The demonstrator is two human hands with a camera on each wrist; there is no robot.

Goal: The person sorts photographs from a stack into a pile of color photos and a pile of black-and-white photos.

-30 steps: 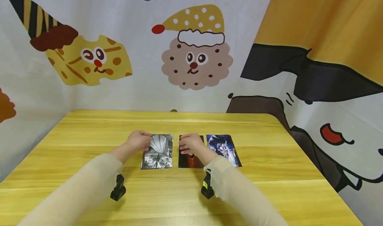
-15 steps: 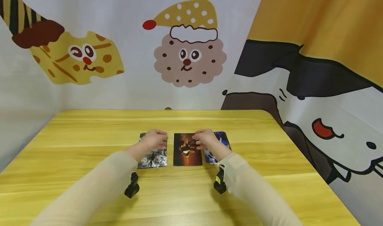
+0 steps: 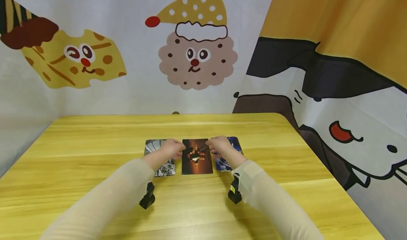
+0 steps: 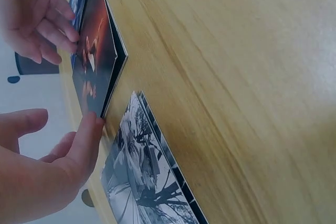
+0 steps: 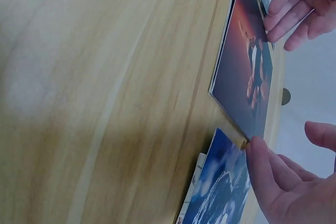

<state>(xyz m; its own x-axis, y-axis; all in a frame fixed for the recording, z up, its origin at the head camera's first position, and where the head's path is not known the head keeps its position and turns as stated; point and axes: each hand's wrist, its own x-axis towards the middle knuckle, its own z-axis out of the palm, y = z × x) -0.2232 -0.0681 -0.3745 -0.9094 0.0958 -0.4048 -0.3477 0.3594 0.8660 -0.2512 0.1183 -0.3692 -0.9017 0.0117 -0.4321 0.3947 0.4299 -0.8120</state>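
Three small stacks of picture cards lie in a row on the wooden table. The middle stack (image 3: 197, 164) shows dark figures on an orange-brown ground, and its lower cards peek out unevenly at the edge. My left hand (image 3: 171, 149) reaches over the black-and-white stack (image 3: 165, 170), its fingertips at the middle stack's left edge. Over the blue stack (image 3: 236, 143), my right hand (image 3: 220, 146) has its fingertips at the middle stack's right edge. Both wrist views show relaxed, extended fingers (image 4: 86, 142) with thumbs raised away from the cards. Each hand hides part of the stack under it.
The wooden table (image 3: 105, 137) extends on all sides of the stacks. Behind it hangs a cartoon-printed curtain (image 3: 136, 91). A small black camera (image 3: 147, 196) sits below the left cuff, another (image 3: 234, 190) below the right.
My right hand has moved from over the middle stack to its right edge. The left hand has shifted right, from the black-and-white stack's outer edge to the middle stack's left edge.
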